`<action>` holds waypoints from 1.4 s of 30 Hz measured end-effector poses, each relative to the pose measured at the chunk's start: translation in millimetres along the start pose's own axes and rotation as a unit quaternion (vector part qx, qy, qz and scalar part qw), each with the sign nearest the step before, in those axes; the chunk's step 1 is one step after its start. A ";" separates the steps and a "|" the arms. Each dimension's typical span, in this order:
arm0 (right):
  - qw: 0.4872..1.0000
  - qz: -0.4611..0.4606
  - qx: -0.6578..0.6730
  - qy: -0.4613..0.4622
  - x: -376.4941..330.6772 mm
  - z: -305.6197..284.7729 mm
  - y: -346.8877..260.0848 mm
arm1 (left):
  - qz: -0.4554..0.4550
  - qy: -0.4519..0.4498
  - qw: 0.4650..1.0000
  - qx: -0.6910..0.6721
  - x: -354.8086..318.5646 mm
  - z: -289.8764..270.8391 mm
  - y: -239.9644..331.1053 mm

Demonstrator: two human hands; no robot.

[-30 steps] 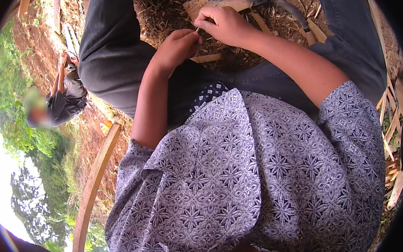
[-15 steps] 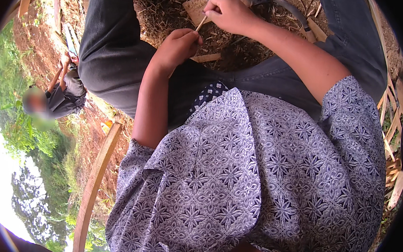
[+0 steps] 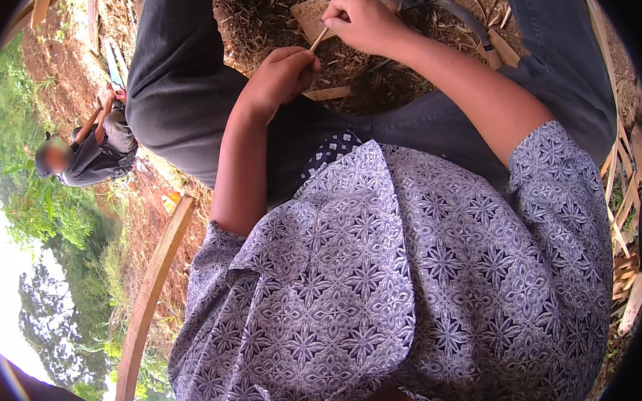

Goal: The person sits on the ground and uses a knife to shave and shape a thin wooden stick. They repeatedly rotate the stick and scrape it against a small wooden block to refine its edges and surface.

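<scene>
A thin, pale wooden stick [image 3: 319,39] slants between my two hands. My left hand [image 3: 279,79] is closed round its lower part, and the stick's near end shows just past the wrist. My right hand [image 3: 365,23] pinches the upper end with bent fingertips; the exact grip is partly hidden. Under and beside my right hand lies a flat piece of wood [image 3: 308,17] on the ground. A curved dark blade with a wooden handle [image 3: 493,59] rests to the right, beyond my right forearm.
My legs in dark trousers [image 3: 177,81] frame ground strewn with shavings [image 3: 263,6]. A flat wood strip [image 3: 329,93] lies there. A long wooden strip [image 3: 152,293] stands at left. Split wood pieces [image 3: 634,190] lie at far right. Another person [image 3: 96,150] sits at left.
My hands keep nearly the same place and hold on the stick, with only a slight shift. The other person's head and hands have moved a little.
</scene>
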State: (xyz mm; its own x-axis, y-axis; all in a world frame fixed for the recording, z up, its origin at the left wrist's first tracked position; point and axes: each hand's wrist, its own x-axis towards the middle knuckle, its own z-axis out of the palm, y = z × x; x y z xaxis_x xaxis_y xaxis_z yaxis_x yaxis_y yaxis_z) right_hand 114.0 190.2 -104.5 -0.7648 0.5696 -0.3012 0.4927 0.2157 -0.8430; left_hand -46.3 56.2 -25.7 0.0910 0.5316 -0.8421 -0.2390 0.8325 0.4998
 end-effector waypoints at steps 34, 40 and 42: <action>0.999 -0.024 -0.002 -0.024 3.8 -1.4 2.6 | -0.049 -0.008 0.990 -0.135 -0.1 0.6 3.1; 0.994 -0.047 0.063 -0.079 -12.0 1.1 -20.8 | -0.087 -0.013 0.979 -0.185 2.0 0.9 1.9; 0.996 0.051 -0.062 -0.050 5.6 -9.3 2.9 | -0.093 -0.027 0.975 -0.201 2.2 -1.3 -1.5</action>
State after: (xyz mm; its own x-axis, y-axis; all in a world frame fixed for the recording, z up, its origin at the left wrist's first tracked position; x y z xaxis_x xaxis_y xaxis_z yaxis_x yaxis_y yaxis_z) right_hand 114.9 201.4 -104.5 -0.7434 0.5121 -0.4303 0.6118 0.2605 -0.7469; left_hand -47.0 56.0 -28.6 0.2176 0.3933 -0.8933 -0.5717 0.7931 0.2099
